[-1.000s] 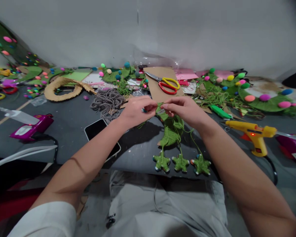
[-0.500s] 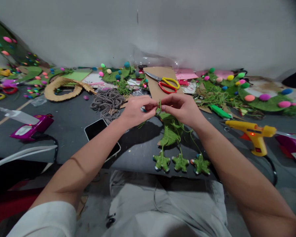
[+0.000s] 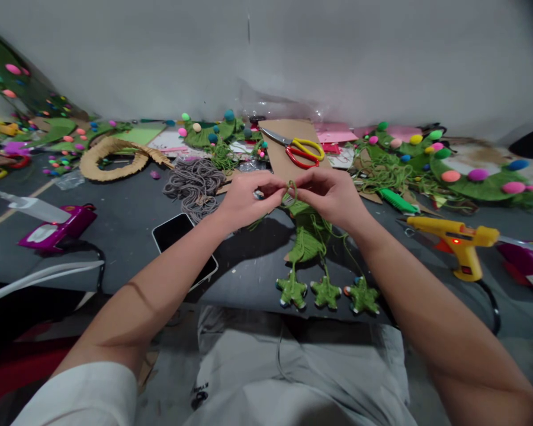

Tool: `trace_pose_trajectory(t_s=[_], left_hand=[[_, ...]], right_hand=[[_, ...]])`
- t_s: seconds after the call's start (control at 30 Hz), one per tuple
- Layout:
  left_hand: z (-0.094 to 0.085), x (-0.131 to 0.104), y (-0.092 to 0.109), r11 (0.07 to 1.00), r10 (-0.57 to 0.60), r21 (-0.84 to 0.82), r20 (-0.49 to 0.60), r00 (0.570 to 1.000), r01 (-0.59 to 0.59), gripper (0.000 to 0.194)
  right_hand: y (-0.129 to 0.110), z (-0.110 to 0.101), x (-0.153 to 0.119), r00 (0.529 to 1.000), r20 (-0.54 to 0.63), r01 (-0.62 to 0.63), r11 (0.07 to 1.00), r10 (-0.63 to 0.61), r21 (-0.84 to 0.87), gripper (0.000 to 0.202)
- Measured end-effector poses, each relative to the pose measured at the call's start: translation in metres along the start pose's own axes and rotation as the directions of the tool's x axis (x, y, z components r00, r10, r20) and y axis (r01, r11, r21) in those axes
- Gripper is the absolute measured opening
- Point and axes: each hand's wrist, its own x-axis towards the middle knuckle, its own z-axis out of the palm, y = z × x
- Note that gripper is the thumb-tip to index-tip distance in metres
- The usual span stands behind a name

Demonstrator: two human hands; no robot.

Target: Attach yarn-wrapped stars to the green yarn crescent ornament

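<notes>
Head view, and we pinched green yarn [image 3: 292, 183] tightly, left hand [image 3: 250, 198] and right hand [image 3: 329, 193]; small lettering [image 3: 200, 388] on our trousers [image 3: 302, 361] blurred.

Left hand [image 3: 254, 194] and right hand [image 3: 326, 192]: side by side above the middle of the table [image 3: 249, 254].
Yarn strand [image 3: 292, 188]: between the two hands.
Wrapped piece [image 3: 310, 241]: on the table, beneath the hands and on their near side.
Three stars [image 3: 326, 293]: in a row before the wrapped piece, along the table's near edge.
Phone [image 3: 171, 232]: left of the wrapped piece, partly hidden by the left forearm [image 3: 169, 266].
Yarn bundle [image 3: 190, 180]: behind the phone.
Ring [image 3: 89, 168]: left of the yarn bundle.
Scissors [image 3: 304, 154]: on a cardboard sheet [image 3: 288, 168], behind the hands.
Glue gun [image 3: 466, 251]: right of the wrapped piece.
Brush [image 3: 397, 201]: behind the glue gun, to its left.
Wall [image 3: 160, 59]: behind the table.
</notes>
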Motion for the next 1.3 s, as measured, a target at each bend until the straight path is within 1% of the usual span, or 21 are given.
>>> trace_pose_trajectory(t_s=[0.2,0.27,0.37,0.43,0.5,0.53,0.6,0.63,0.7,0.8,0.9,0.97,1.0,1.07,1.17,1.3], left_hand=[[0.001,0.0,-0.001,0.985,-0.154,-0.086,-0.014,0.988,0.152,0.017],[0.002,0.0,-0.003,0.977,-0.175,-0.126,-0.009,0.985,0.173,0.02],[0.003,0.0,-0.006,0.957,-0.211,-0.198,0.035,0.977,0.214,0.023],[0.004,0.0,-0.007,0.934,-0.241,-0.255,0.073,0.968,0.252,0.026],[0.005,0.001,-0.007,0.91,-0.256,-0.308,0.105,0.961,0.277,0.031],[0.005,0.001,-0.007,0.901,-0.261,-0.327,0.12,0.958,0.287,0.034],[0.005,0.002,-0.008,0.89,-0.269,-0.343,0.139,0.953,0.302,0.038],[0.005,0.002,-0.008,0.89,-0.274,-0.338,0.141,0.951,0.306,0.038],[0.004,0.002,-0.008,0.901,-0.275,-0.311,0.127,0.953,0.301,0.035],[0.003,0.002,-0.008,0.932,-0.255,-0.246,0.081,0.964,0.267,0.027],[0.003,0.002,-0.009,0.954,-0.219,-0.198,0.063,0.974,0.227,0.023],[0.004,0.002,-0.009,0.958,-0.209,-0.183,0.07,0.975,0.219,0.023],[0.004,0.001,-0.008,0.959,-0.211,-0.178,0.071,0.975,0.22,0.024],[0.004,0.001,-0.007,0.957,-0.227,-0.168,0.063,0.972,0.235,0.025],[0.004,0.001,-0.007,0.947,-0.263,-0.18,0.045,0.964,0.267,0.028],[0.003,0.001,-0.013,0.91,-0.335,-0.238,0.059,0.94,0.339,0.032]], right_hand=[[-0.002,0.002,0.0,0.999,-0.016,-0.047,0.998,0.048,0.047,0.043],[-0.001,0.003,-0.001,0.999,-0.015,-0.039,0.997,0.04,0.062,0.043],[0.002,0.003,-0.001,1.0,-0.02,0.006,0.996,-0.004,0.085,0.038],[0.005,0.003,-0.001,0.997,-0.051,0.068,0.993,-0.064,0.096,0.033],[0.007,0.004,-0.002,0.981,-0.096,0.174,0.982,-0.166,0.078,0.023],[0.008,0.004,-0.002,0.967,-0.111,0.238,0.97,-0.231,0.049,0.017],[0.01,0.003,-0.003,0.934,-0.098,0.343,0.939,-0.344,-0.034,0.005],[0.011,0.003,-0.003,0.926,-0.081,0.363,0.929,-0.368,-0.069,0.007],[0.012,0.002,-0.002,0.939,-0.056,0.332,0.938,-0.339,-0.098,0.014],[0.012,-0.002,-0.001,0.977,-0.026,0.21,0.978,-0.211,-0.005,0.023],[0.01,-0.007,0.001,0.984,0.119,0.12,0.987,-0.132,0.102,0.035],[0.007,-0.009,0.001,0.977,0.196,0.066,0.992,-0.086,0.103,0.036],[0.007,-0.009,0.0,0.977,0.207,0.04,0.995,-0.059,0.095,0.035],[0.006,-0.008,0.0,0.981,0.193,-0.014,0.997,-0.002,0.079,0.036],[0.007,-0.006,0.0,0.99,0.13,-0.056,0.998,0.054,0.014,0.038],[0.009,-0.009,0.002,0.996,0.048,-0.078,0.995,0.081,-0.057,0.023]])
